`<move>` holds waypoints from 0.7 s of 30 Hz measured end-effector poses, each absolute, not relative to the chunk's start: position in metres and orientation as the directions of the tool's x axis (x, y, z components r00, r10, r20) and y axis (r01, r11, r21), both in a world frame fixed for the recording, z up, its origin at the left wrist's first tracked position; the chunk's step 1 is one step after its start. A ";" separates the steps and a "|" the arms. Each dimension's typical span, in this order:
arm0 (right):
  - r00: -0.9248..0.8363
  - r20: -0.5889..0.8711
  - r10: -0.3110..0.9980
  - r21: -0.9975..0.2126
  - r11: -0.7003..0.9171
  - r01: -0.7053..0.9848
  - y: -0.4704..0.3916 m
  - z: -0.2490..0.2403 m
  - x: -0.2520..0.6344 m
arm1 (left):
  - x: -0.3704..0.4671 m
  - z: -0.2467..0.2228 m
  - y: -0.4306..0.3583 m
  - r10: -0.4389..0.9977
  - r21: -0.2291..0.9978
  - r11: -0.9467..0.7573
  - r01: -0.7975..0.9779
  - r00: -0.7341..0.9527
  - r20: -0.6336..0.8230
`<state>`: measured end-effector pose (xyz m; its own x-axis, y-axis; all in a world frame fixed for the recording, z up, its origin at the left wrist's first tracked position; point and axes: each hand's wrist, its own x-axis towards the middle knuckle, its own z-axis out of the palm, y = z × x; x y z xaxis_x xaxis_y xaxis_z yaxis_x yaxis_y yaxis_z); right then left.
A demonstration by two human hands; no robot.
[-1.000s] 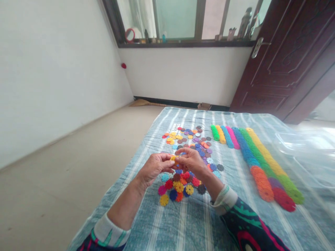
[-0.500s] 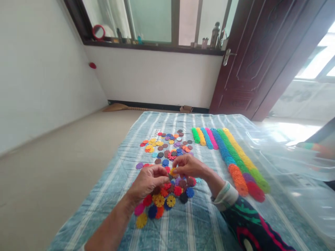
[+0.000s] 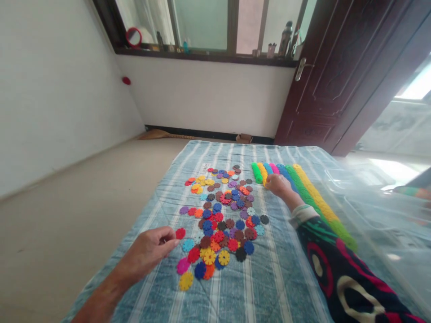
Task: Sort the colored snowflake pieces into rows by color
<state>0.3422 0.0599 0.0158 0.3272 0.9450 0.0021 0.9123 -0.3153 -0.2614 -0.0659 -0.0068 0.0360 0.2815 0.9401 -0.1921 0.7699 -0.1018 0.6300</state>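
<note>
My left hand is closed in a pinch at the left edge of a loose pile of notched plastic discs in many colours. A red disc shows at its fingertips. Over on the right, my right hand pinches at the near end of a short yellow row of overlapping discs; a bit of yellow disc shows under the fingers. Left of that lies a short green row. Short blue and pink rows are partly behind the hand. My right sleeve hides part of the long rows.
Long green and yellow rows run down the right of the striped bedsheet. Clear plastic boxes stand at the right edge. Beyond the bed are a dark red door and a window ledge.
My right hand has moved from the pile, carrying a yellow disc, up and right to the short yellow row. My left hand has drawn back left to the red disc. The view has shifted slightly.
</note>
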 end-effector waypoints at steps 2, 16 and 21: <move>0.333 -0.009 0.943 -0.227 -0.326 0.918 0.061 0.013 0.342 | -0.071 0.037 -0.012 0.940 0.564 -0.125 0.816 0.280 -0.197; 0.191 0.064 0.980 -0.225 -0.172 0.959 0.019 0.016 0.290 | -0.051 0.022 -0.024 0.919 0.447 -0.234 0.864 0.346 -0.187; -0.033 -0.020 0.999 -0.351 0.024 0.936 -0.015 0.021 0.259 | -0.038 0.021 -0.017 0.922 0.393 -0.275 0.877 0.356 -0.150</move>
